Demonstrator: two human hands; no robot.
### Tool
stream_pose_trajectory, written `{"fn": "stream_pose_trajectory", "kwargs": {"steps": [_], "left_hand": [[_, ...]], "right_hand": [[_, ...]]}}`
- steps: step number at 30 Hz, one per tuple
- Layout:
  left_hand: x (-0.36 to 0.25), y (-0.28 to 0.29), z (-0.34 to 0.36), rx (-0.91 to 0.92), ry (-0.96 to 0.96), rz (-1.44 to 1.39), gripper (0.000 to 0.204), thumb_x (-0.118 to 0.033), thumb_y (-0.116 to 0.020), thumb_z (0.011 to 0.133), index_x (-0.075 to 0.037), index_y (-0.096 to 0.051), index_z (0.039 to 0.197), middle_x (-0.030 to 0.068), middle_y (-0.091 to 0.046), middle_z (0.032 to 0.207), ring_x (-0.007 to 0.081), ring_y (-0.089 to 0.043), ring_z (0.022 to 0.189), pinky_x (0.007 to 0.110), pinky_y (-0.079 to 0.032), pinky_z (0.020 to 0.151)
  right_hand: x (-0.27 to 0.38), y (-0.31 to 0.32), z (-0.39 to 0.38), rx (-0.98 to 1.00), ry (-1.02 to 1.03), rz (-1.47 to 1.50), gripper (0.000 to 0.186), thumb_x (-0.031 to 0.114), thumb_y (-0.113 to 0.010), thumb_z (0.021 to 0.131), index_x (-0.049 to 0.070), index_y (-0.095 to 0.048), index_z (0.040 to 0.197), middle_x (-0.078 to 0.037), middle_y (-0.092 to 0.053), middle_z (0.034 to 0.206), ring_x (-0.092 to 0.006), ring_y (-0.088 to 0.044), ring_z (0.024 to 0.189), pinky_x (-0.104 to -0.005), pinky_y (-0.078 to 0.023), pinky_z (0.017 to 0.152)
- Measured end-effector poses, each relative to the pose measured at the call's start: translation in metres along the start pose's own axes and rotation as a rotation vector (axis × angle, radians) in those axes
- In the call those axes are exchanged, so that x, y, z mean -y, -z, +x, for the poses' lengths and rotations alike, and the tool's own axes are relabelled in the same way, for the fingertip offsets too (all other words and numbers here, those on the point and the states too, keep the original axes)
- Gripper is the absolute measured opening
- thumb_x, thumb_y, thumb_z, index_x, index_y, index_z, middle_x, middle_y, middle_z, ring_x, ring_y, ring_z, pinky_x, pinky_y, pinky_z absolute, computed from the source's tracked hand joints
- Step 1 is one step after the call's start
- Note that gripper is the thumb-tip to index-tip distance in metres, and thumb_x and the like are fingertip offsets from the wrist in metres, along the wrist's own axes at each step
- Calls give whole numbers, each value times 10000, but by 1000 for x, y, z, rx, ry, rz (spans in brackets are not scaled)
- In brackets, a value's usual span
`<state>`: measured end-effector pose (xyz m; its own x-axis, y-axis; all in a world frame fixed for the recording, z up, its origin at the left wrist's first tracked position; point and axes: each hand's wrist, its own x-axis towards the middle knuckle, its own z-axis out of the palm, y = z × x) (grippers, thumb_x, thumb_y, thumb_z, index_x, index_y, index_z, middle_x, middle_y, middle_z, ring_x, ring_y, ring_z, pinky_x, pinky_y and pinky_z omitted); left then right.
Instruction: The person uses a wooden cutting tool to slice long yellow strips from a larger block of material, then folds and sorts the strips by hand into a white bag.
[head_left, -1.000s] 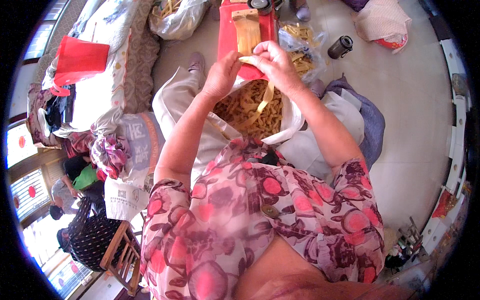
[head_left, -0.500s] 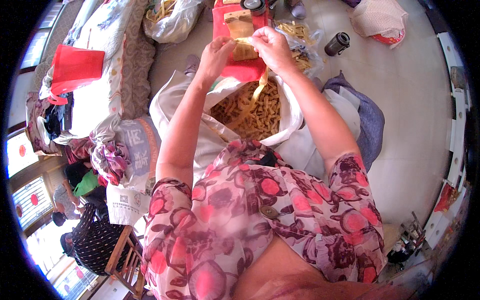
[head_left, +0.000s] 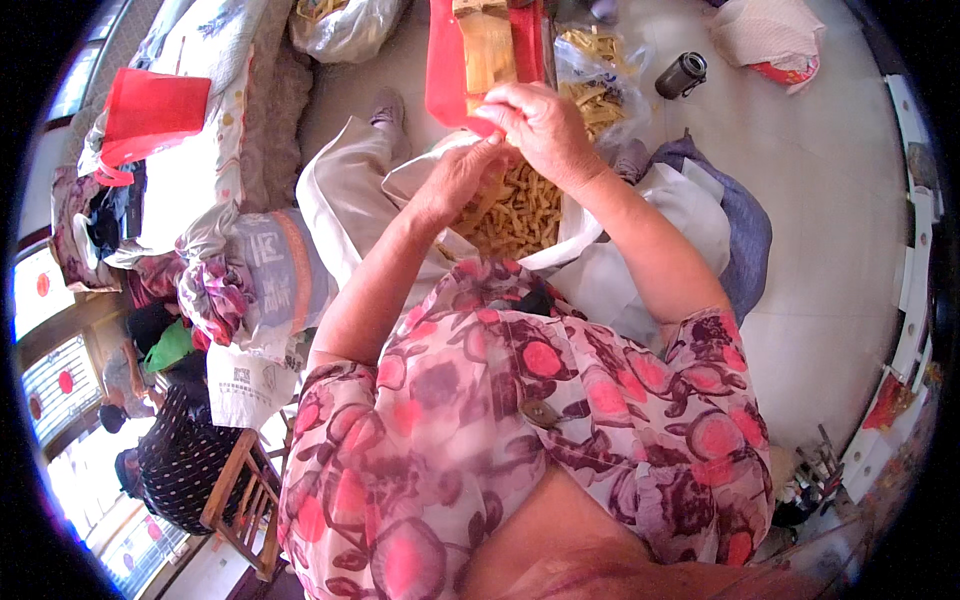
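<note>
My left hand (head_left: 465,178) and my right hand (head_left: 545,125) are close together above an open white sack (head_left: 578,235), fingers pinched. They grip a yellow strip, which the fingers mostly hide. The right hand is a little farther out and higher than the left. In the sack lies a heap of yellow-brown knotted strips (head_left: 525,215). Just beyond my fingers a light wooden board (head_left: 487,55) lies on a red bench (head_left: 445,85).
Clear bags of yellow strips (head_left: 600,110) stand right of the bench, with a black flask (head_left: 681,75) beyond. At left, a red bucket (head_left: 155,115) is on a covered bed. People sit at the far left, by a wooden chair (head_left: 245,500).
Both hands have come down toward me, off the board and over the sack, and closer together. The strip's hanging tail is now mostly hidden. The view has tilted slightly.
</note>
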<state>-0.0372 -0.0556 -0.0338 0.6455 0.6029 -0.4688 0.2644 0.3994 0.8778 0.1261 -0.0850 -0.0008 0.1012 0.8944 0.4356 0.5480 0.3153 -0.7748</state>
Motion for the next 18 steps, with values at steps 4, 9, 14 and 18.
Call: {"fn": "stream_pose_trajectory", "kwargs": {"steps": [4,9,14,18], "left_hand": [[8,-16,1,39,20,-712,417,-329,-344,959,2,-493,1162,132,-545,1149,234,-530,1059,343,-415,901],[-15,-16,4,-159,-47,-708,294,-202,-399,938,2,-498,1126,106,-541,1115,191,-548,1000,340,-464,841],[18,6,17,176,-15,-709,202,-210,-413,936,-61,-549,920,23,-566,812,126,-552,795,303,-451,711],[-29,-10,-15,113,-415,679,157,-170,-502,879,-35,-579,861,7,-555,755,91,-519,698,252,-445,648]], "right_hand": [[5,-12,-11,48,22,215,136,115,-656,804,10,-605,874,-107,-621,749,-182,-599,661,-281,-472,603],[-1,-19,-14,171,-215,446,165,167,-599,870,2,-599,874,-22,-620,755,-88,-564,685,-244,-463,630],[3,-13,-6,4,-181,330,211,207,-552,889,-1,-579,913,-169,-632,778,-281,-635,733,-333,-471,622],[0,-15,-11,71,-165,300,231,222,-465,938,5,-545,931,-138,-605,750,-219,-606,718,-316,-458,653]]}}
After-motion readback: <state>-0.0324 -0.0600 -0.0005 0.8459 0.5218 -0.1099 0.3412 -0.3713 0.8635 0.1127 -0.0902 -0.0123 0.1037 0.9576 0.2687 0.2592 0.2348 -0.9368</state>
